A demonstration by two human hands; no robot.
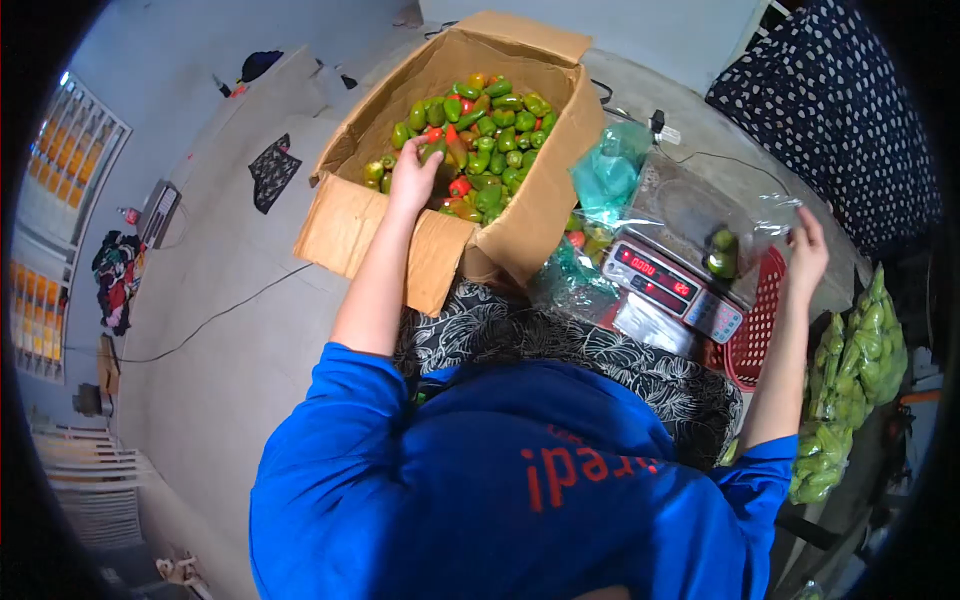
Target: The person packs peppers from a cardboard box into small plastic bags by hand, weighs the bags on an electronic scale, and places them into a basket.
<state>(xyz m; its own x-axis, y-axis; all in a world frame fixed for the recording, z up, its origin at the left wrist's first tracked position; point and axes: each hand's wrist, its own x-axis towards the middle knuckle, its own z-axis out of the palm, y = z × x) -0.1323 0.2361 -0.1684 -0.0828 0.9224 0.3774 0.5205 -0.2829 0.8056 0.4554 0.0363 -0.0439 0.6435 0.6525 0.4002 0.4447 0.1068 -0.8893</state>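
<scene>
A large cardboard box [545, 215] holds many green and red peppers [490, 140]. My left hand [415, 175] reaches over its near left side, fingers curled round a green pepper [433, 152]. On the right, my right hand [808, 250] has its fingers pressed on the edge of a clear plastic bag [770, 215]. The bag lies over a digital scale [655, 280] with lit red digits, and a dark green pepper [721, 252] sits inside the bag. Beside the box is a crumpled teal bag [610, 170].
A red perforated basket [755, 335] stands right of the scale. Filled bags of green produce [865, 365] lie at the far right. Polka-dot fabric [820, 110] hangs at the upper right. A black cable [215, 315] crosses the floor on the left.
</scene>
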